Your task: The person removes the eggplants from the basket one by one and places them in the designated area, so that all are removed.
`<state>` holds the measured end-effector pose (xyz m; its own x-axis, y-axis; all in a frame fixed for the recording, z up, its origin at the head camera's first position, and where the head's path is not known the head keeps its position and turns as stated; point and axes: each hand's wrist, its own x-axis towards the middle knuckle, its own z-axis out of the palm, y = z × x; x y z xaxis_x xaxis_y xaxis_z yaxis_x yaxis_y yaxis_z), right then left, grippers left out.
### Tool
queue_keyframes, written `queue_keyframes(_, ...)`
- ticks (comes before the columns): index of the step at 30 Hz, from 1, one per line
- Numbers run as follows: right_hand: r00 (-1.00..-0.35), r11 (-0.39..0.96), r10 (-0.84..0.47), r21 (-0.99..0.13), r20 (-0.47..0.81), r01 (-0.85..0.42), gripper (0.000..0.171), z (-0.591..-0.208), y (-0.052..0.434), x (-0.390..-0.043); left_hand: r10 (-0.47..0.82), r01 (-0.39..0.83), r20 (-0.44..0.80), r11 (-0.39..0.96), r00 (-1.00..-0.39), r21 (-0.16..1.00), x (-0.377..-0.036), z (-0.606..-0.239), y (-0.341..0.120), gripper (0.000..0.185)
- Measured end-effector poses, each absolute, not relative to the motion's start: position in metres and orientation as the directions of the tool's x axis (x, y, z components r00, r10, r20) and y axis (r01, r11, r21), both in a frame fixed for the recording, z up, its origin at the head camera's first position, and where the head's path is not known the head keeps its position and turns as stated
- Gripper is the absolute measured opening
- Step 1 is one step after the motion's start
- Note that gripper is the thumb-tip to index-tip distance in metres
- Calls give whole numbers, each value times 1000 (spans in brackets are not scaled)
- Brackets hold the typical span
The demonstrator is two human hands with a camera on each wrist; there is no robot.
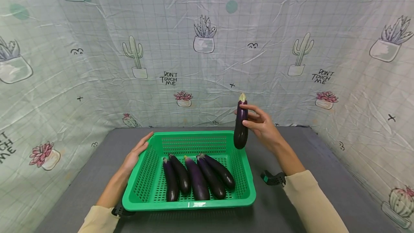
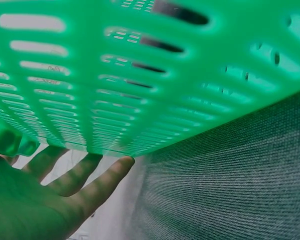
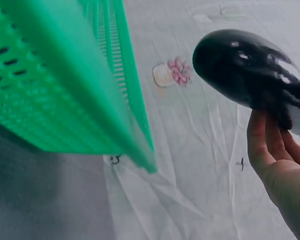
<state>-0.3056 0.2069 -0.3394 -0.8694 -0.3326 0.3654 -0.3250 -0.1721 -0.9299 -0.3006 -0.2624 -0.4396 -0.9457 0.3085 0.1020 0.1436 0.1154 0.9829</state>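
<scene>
One eggplant [image 1: 240,130] clamped in right fingers [image 1: 255,108]; lower left of them, five eggplants [image 1: 196,181] in green basket [image 1: 191,205]; left fingers [image 2: 104,185] extended, apart.

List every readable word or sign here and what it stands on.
"DON'T TOUCH ME": backdrop, left of centre.
"DON'T TOUCH ME": backdrop, right of centre.
"T CH ME": backdrop, left edge, cut off by the frame.
"x": backdrop, several places.
None readable on basket or eggplants.

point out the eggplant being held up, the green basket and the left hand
Held eggplant [image 1: 240,128]: head view, on the middle of its dark body
Green plastic basket [image 1: 155,206]: head view, on its near rim
Left hand [image 1: 133,156]: head view, on the back of the hand
</scene>
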Motion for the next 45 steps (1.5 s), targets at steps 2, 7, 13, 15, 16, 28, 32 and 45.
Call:
queue_keyframes(2, -870, -174, -326, -928, 369, -329, 54, -343, 214, -305, 304, 146, 99, 134, -947, 980, -301, -439, -262, 60)
queue_keyframes(7, -866, -164, -315, -921, 388, -353, 56, -350, 229, -306, 293, 162, 109, 163, -950, 973, -301, -439, -261, 58)
queue_keyframes(13, -877, -127, -293, -924, 382, -360, 56, -356, 243, -308, 297, 167, 116, 152, -948, 974, -301, -439, -261, 58)
queue_keyframes(15, -888, -89, -282, -932, 363, -353, 57, -357, 247, -308, 297, 168, 116, 155, -948, 974, -302, -439, -261, 58)
queue_keyframes(16, -893, -72, -279, -935, 353, -347, 57, -358, 249, -308, 296, 171, 119, 159, -948, 972, -302, -440, -261, 58)
queue_keyframes(28, -912, 51, -275, -943, 303, -329, 72, -383, 265, -316, 312, 170, 129, 108, -941, 979, -302, -441, -264, 61)
queue_keyframes(32, -925, 94, -248, -943, 289, -320, 72, -391, 268, -318, 300, 166, 120, 131, -946, 977, -302, -440, -263, 61)
queue_keyframes(45, -959, 201, -178, -945, 223, -257, 66, -411, 279, -318, 287, 160, 112, 150, -951, 976, -301, -440, -262, 59)
